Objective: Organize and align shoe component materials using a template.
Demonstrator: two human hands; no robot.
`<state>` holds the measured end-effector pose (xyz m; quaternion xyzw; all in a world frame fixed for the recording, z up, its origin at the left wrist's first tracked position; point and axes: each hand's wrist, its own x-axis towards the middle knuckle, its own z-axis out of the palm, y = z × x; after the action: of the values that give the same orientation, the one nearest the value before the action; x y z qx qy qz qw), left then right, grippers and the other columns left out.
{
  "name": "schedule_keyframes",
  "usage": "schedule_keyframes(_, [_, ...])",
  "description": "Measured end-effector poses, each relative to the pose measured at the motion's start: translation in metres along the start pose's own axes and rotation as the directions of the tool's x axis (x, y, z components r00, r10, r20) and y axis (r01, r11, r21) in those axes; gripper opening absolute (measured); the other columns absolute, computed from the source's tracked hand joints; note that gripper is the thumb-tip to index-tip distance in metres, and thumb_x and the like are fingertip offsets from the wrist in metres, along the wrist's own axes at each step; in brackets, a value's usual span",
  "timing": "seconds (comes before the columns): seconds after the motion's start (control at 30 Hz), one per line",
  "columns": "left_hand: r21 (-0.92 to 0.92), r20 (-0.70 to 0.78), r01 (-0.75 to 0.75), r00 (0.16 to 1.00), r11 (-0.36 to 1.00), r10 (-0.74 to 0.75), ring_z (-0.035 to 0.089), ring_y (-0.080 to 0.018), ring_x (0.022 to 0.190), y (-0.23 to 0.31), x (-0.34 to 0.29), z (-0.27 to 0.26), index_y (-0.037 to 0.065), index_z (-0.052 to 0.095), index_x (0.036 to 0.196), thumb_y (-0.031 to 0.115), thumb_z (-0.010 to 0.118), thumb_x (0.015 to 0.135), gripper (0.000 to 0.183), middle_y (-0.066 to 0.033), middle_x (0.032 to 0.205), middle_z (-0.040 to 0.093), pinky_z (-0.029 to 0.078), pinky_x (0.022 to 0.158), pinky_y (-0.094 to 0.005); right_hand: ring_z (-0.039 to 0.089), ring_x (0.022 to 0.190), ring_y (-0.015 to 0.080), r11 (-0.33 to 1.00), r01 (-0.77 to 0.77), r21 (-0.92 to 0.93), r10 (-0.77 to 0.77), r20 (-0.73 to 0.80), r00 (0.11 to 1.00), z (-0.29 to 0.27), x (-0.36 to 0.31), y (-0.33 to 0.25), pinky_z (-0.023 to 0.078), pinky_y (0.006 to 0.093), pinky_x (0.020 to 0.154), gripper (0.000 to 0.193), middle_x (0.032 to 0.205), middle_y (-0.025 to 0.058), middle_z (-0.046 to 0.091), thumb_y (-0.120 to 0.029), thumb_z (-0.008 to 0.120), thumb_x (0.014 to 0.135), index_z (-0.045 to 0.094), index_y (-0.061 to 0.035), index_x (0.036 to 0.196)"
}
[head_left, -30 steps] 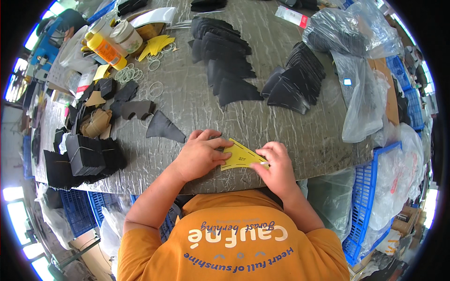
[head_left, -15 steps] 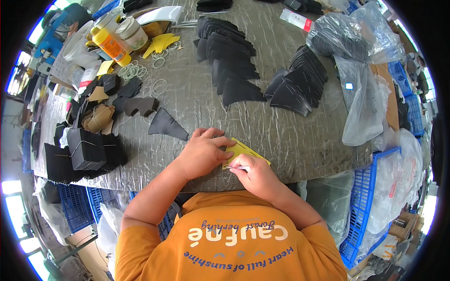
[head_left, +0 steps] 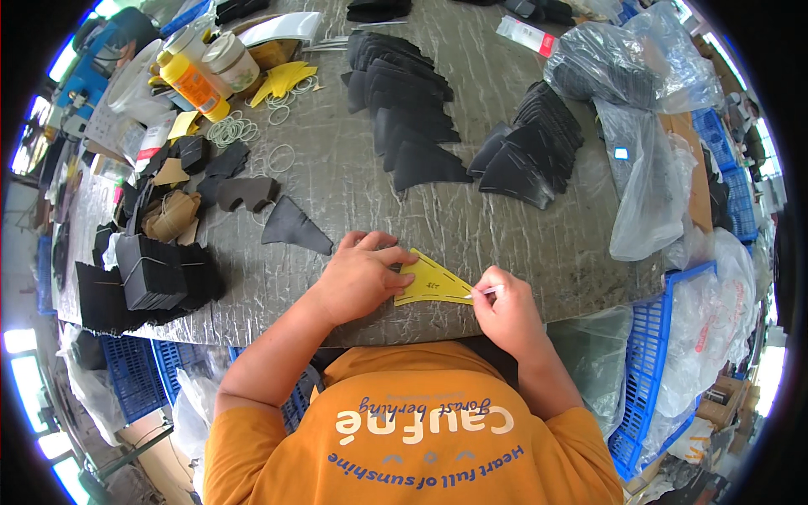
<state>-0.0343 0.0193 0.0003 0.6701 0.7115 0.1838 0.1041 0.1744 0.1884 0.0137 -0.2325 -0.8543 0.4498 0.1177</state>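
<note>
A yellow stencil (head_left: 431, 282), a curved triangle with slots along its edges, lies on the table in front of me. The fingers of my left hand (head_left: 364, 273) are spread and press down its left end. In my right hand (head_left: 507, 310) a thin white pen (head_left: 488, 290) is pinched, its tip at the stencil's pointed right end. Whatever lies under the stencil is hidden. Just beyond my left hand rests a single black cut piece (head_left: 295, 227). Farther off, overlapping black pieces (head_left: 429, 164) form a long row, and a second fan of them (head_left: 518, 172) with pale marks lies to its right.
Banded black stacks (head_left: 151, 273) stand at the table's left edge. Behind them are a yellow bottle (head_left: 192, 84), a jar (head_left: 231, 61) and several rubber bands (head_left: 231, 132). Clear plastic bags (head_left: 648, 189) hang over the right side, above a blue crate (head_left: 644, 370).
My right hand has moved right with the pen, from the stencil's near edge to its pointed right end, uncovering more of the stencil. My left hand stays on the stencil.
</note>
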Motion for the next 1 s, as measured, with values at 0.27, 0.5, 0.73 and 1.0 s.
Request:
schedule_keyframes(0.27, [0.002, 0.008, -0.002, 1.000, 1.000, 0.002, 0.054, -0.0268, 0.125, -0.001, 0.000, 0.002, 0.025, 0.077, 0.097, 0.021, 0.077, 0.073, 0.024, 0.0083, 0.126, 0.065, 0.038, 0.105, -0.0472, 0.066, 0.072, 0.0346, 0.963, 0.202, 0.179, -0.189, -0.086, 0.978, 0.028, 0.034, -0.004, 0.051, 0.0380, 0.063, 0.009, 0.079, 0.0159, 0.066, -0.001, 0.068, 0.088, 0.059, -0.0014, 0.090])
schedule_keyframes(0.5, [-0.002, 0.019, 0.030, 0.999, 1.000, -0.030, 0.053, -0.0262, 0.126, 0.000, -0.001, 0.004, 0.027, 0.078, 0.098, 0.021, 0.076, 0.075, 0.024, 0.0089, 0.126, 0.065, 0.036, 0.108, -0.0482, 0.065, 0.075, 0.0353, 0.959, 0.207, 0.196, -0.201, -0.049, 0.978, 0.043, 0.046, 0.008, 0.051, 0.0389, 0.065, 0.007, 0.082, 0.0159, 0.066, 0.000, 0.066, 0.088, 0.060, -0.0015, 0.089])
schedule_keyframes(0.73, [-0.020, 0.014, 0.020, 1.000, 1.000, -0.020, 0.053, -0.0260, 0.126, -0.002, -0.001, 0.002, 0.027, 0.078, 0.099, 0.020, 0.076, 0.076, 0.024, 0.0079, 0.126, 0.064, 0.036, 0.109, -0.0486, 0.066, 0.068, 0.0366, 0.993, 0.002, 0.122, 0.002, -0.029, 1.000, 0.000, 0.006, 0.014, 0.052, 0.0403, 0.062, 0.011, 0.076, 0.0175, 0.065, 0.000, 0.068, 0.085, 0.058, -0.0009, 0.088])
schedule_keyframes(1.0, [-0.011, 0.025, 0.009, 1.000, 1.000, -0.009, 0.052, -0.0266, 0.127, -0.004, -0.001, 0.003, 0.025, 0.078, 0.100, 0.019, 0.078, 0.074, 0.026, 0.0066, 0.127, 0.064, 0.035, 0.108, -0.0480, 0.058, 0.105, 0.0351, 0.906, 0.142, -0.399, -0.134, 0.048, 0.990, 0.018, 0.014, 0.011, 0.050, 0.0465, 0.084, 0.023, 0.111, 0.0153, 0.062, -0.004, 0.069, 0.081, 0.058, -0.0044, 0.101])
